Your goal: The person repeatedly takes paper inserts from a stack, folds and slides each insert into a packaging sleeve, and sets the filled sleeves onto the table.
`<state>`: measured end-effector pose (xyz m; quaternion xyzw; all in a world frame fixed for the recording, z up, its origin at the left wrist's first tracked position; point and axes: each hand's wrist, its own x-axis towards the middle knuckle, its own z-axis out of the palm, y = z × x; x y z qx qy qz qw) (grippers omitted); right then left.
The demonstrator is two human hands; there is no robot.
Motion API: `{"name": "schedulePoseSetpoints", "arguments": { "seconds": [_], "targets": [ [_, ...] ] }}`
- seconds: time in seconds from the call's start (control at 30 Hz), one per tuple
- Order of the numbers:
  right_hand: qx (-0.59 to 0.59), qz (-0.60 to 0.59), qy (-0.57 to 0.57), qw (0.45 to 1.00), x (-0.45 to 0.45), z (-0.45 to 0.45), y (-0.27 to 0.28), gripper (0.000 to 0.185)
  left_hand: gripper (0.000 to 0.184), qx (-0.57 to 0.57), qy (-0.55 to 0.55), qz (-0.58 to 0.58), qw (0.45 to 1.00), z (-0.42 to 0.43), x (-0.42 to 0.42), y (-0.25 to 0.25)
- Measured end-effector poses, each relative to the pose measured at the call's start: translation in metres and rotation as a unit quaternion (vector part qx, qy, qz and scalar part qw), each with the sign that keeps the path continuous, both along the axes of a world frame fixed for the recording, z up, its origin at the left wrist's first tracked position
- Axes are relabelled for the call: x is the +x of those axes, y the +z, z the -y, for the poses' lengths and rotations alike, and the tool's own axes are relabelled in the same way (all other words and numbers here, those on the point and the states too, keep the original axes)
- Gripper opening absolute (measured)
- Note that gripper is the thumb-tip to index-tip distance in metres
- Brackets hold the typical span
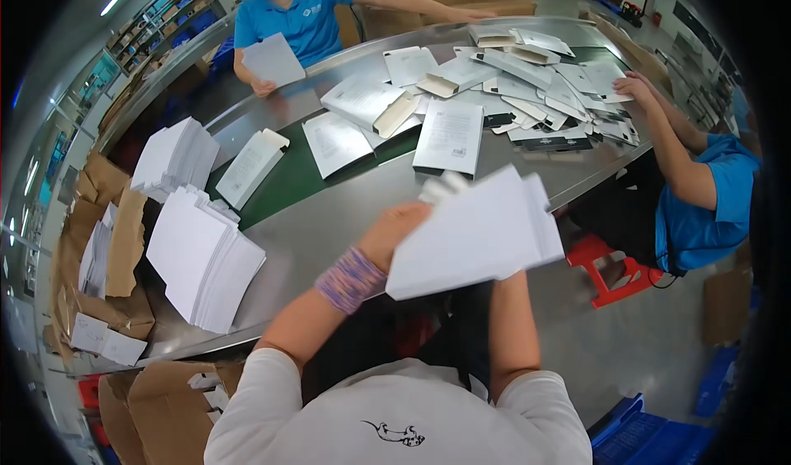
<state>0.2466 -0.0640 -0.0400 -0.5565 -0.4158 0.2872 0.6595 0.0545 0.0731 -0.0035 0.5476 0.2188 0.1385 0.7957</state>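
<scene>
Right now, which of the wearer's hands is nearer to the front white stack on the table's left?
Left. The left hand is right of the front white stack, apart from it; the right hand, hidden by the white bundle, is farther right.

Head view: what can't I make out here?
In the head view:
Right hand: hidden behind the white packaging.
Left hand: fingertips blurred, exact grip unclear.
Printed box beyond the left hand: small text too small to read.
Lower-left brown carton: lower part cut off by the bottom edge.
</scene>
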Motion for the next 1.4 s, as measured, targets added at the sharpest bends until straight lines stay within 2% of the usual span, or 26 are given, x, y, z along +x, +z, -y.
{"name": "schedulePoseSetpoints", "arguments": {
  "seconds": [0.03, 0.07, 0.13, 0.17, 0.2, 0.23, 0.27, 0.33, 0.37, 0.4, 0.43, 0.47, 0.5, 0.57, 0.63, 0.7, 0.8, 0.9, 1.0, 1.1, 1.23, 1.33, 1.4],
  "targets": [
    [-0.012, -0.005, 0.003, 1.0, 0.001, -0.002, 0.0, 0.036, 0.027, -0.062, -0.032, 0.007, 0.998, 0.01, 0.009, 0.002],
    [-0.024, -0.01, 0.004, 1.0, 0.004, -0.004, 0.001, 0.034, 0.024, -0.054, -0.042, 0.014, 0.998, 0.015, 0.018, 0.014],
    [-0.051, -0.017, 0.009, 0.999, 0.011, -0.007, 0.003, 0.03, 0.023, 0.191, -0.056, 0.027, 0.98, -0.014, 0.031, 0.008],
    [0.027, -0.129, -0.008, 0.991, 0.019, -0.01, 0.01, 0.034, 0.022, 0.309, -0.06, 0.035, 0.948, -0.03, 0.041, 0.007],
    [0.105, -0.238, -0.024, 0.965, 0.029, -0.016, 0.02, 0.037, 0.024, 0.214, 0.046, -0.052, 0.974, -0.044, 0.056, 0.011],
    [0.18, -0.343, -0.037, 0.921, 0.04, -0.023, 0.029, 0.041, 0.026, 0.282, 0.128, -0.012, 0.951, -0.061, 0.068, 0.007],
    [0.176, -0.38, -0.034, 0.907, 0.059, -0.036, 0.021, 0.041, 0.03, 0.276, 0.195, -0.018, 0.941, -0.079, 0.083, -0.003],
    [0.168, -0.452, -0.026, 0.876, 0.097, -0.064, -0.011, 0.04, 0.034, 0.11, 0.128, -0.065, 0.983, -0.118, 0.11, -0.025],
    [0.133, -0.449, -0.037, 0.883, 0.095, -0.069, -0.01, 0.043, 0.036, 0.027, 0.092, -0.086, 0.992, -0.121, 0.117, -0.018],
    [0.099, -0.444, -0.047, 0.889, 0.091, -0.077, -0.008, 0.046, 0.04, -0.003, 0.113, -0.114, 0.987, -0.117, 0.123, -0.015],
    [0.066, -0.436, -0.057, 0.895, 0.09, -0.083, -0.006, 0.049, 0.04, 0.015, 0.088, -0.113, 0.99, -0.117, 0.123, -0.01],
    [0.066, -0.424, 0.011, 0.903, 0.088, -0.081, -0.011, 0.047, 0.04, 0.032, 0.064, -0.111, 0.991, -0.118, 0.119, -0.01],
    [0.06, -0.405, -0.002, 0.912, 0.081, -0.074, -0.008, 0.045, 0.04, 0.045, 0.043, -0.11, 0.992, -0.113, 0.11, -0.004],
    [0.045, -0.363, -0.022, 0.93, 0.064, -0.059, 0.002, 0.041, 0.042, 0.14, 0.021, -0.093, 0.986, -0.105, 0.077, 0.007],
    [0.121, -0.299, -0.092, 0.942, 0.049, -0.043, 0.022, 0.038, 0.046, 0.221, 0.003, -0.035, 0.975, -0.092, 0.033, 0.012],
    [0.21, -0.262, -0.071, 0.939, 0.02, -0.03, 0.068, 0.042, 0.047, 0.202, -0.002, -0.025, 0.979, -0.071, -0.006, 0.026],
    [0.221, -0.038, -0.065, 0.972, -0.008, -0.029, 0.089, 0.048, 0.048, 0.171, -0.011, -0.019, 0.985, -0.053, -0.053, 0.009],
    [0.235, -0.009, -0.012, 0.972, -0.049, -0.042, 0.117, 0.053, 0.049, 0.182, -0.006, 0.008, 0.983, -0.038, -0.084, 0.001],
    [0.138, 0.01, -0.016, 0.99, -0.071, -0.043, 0.129, 0.054, 0.051, 0.153, 0.022, 0.003, 0.988, -0.03, -0.111, -0.003],
    [0.145, 0.015, 0.001, 0.989, -0.085, -0.04, 0.138, 0.053, 0.054, 0.124, 0.027, 0.033, 0.991, -0.029, -0.128, -0.011],
    [0.043, 0.109, 0.022, 0.993, -0.099, -0.033, 0.156, 0.05, 0.055, 0.126, 0.015, 0.065, 0.99, -0.033, -0.129, -0.025],
    [0.042, 0.127, -0.014, 0.991, -0.116, -0.03, 0.162, 0.043, 0.055, 0.133, 0.012, 0.076, 0.988, -0.037, -0.128, -0.035],
    [0.024, 0.184, 0.012, 0.983, -0.115, -0.026, 0.165, 0.038, 0.054, 0.133, 0.019, 0.076, 0.988, -0.035, -0.129, -0.032]
  ]
}}
